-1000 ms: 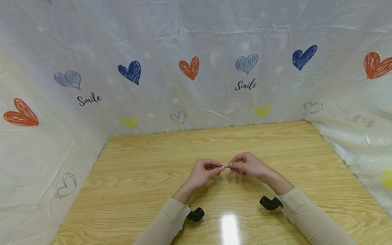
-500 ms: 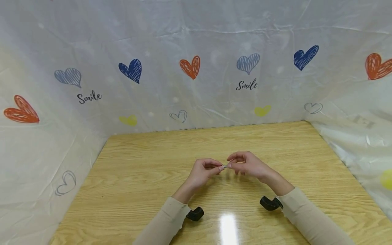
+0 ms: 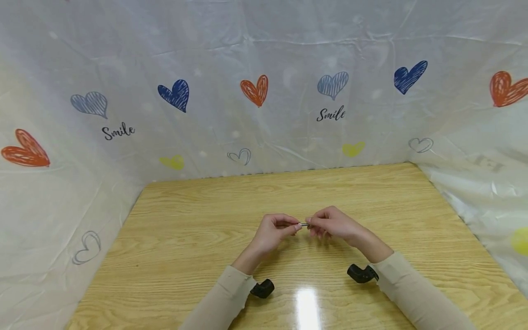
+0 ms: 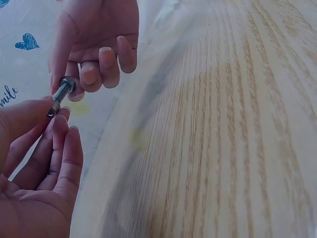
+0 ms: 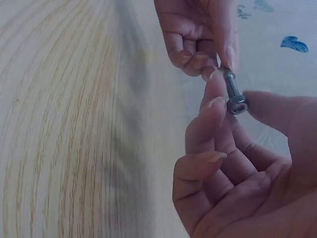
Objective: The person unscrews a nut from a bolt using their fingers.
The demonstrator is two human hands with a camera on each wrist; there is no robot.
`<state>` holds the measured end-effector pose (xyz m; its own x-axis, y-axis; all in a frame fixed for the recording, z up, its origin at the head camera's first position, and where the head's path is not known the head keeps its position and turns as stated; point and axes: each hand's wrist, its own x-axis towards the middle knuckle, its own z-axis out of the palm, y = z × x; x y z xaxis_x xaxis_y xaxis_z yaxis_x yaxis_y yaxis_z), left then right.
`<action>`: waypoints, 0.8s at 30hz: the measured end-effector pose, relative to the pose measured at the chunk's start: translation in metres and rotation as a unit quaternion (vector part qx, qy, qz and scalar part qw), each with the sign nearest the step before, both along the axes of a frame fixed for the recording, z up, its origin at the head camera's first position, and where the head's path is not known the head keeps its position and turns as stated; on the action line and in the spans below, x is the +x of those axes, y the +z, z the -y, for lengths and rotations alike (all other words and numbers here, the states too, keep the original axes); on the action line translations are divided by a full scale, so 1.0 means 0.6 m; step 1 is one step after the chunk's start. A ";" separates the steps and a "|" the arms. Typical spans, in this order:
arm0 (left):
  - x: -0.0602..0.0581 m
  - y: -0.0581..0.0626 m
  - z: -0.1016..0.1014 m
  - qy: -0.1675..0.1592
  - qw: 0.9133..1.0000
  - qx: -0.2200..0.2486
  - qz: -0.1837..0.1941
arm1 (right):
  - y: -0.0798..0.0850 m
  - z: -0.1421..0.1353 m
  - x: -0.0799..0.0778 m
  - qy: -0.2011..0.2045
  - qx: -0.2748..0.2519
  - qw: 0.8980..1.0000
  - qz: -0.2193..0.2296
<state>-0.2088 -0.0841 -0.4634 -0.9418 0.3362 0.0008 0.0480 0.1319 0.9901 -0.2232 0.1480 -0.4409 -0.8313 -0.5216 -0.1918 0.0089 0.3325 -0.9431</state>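
Observation:
A small silver bolt is held level between the two hands, above the wooden table. My left hand pinches one end of it between thumb and fingertips, covering part of that end. On the other end sits a hexagonal nut, its round hole facing the right wrist camera. My right hand has thumb and index finger on either side of this nut, the other fingers loosely bent below. Bare thread shows between the two grips in the left wrist view.
The wood-grain table spreads around both hands. White sheeting printed with hearts and "Smile" hangs behind it and at both sides. Black curved mounts stick out from both beige sleeves.
Half a second ago the right index finger was lifted off the nut end; now it has come down again beside the thumb. The left hand and the bolt stay in place.

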 end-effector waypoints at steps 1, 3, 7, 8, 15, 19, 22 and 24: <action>0.000 0.000 0.000 0.000 1.000 -0.001 -0.002 | -0.001 -0.001 -0.001 0.002 -0.004 1.000 -0.004; 0.000 0.000 0.001 0.001 1.000 -0.002 -0.003 | -0.002 -0.003 -0.002 0.004 -0.010 1.000 -0.013; 0.000 0.000 0.000 0.004 1.000 -0.001 0.000 | -0.002 -0.005 -0.002 -0.001 -0.029 0.999 -0.020; 0.000 0.000 0.000 0.004 1.000 0.001 0.002 | -0.003 -0.005 -0.002 -0.003 -0.033 0.999 -0.021; 0.001 0.002 0.001 0.006 1.000 0.001 0.005 | -0.002 -0.004 -0.002 -0.013 -0.045 0.999 -0.016; 0.001 0.003 0.002 0.006 1.000 -0.004 0.006 | 0.000 -0.003 -0.001 -0.018 -0.012 1.000 -0.013; 0.001 0.003 0.002 0.005 1.000 -0.007 0.007 | 0.001 -0.001 0.000 -0.013 0.011 1.000 -0.011; 0.001 0.003 0.002 0.005 1.000 -0.008 0.007 | 0.002 0.001 0.001 -0.009 0.014 1.000 -0.009</action>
